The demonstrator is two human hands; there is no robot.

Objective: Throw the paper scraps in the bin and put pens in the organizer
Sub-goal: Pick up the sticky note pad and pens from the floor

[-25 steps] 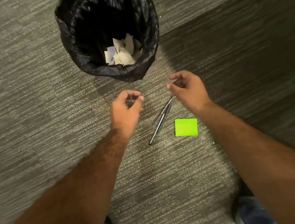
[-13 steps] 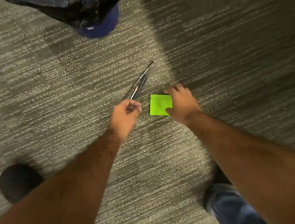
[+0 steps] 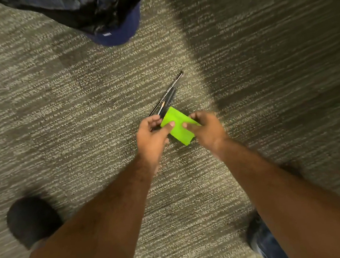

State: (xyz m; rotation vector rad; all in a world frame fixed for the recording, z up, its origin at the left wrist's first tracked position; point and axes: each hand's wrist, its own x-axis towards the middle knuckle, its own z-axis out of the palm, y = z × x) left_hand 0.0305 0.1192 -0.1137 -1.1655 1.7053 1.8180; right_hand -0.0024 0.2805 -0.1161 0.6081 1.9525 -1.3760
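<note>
Pens (image 3: 166, 98) half hidden by both hands' grip pinching green note (image 3: 178, 128).

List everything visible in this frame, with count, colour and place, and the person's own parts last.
bin: one, blue with a black liner, top centre, partly cut off
pens: a few thin dark ones, exact count unclear, on the carpet beyond the hands
paper: one, bright green, held between both hands
carpet: grey, striped, fills the floor
dark round object: one, lower left, blurred
left hand: one, gripping the paper's left edge
right hand: one, gripping its right edge
jeans leg: blue, lower right
</note>
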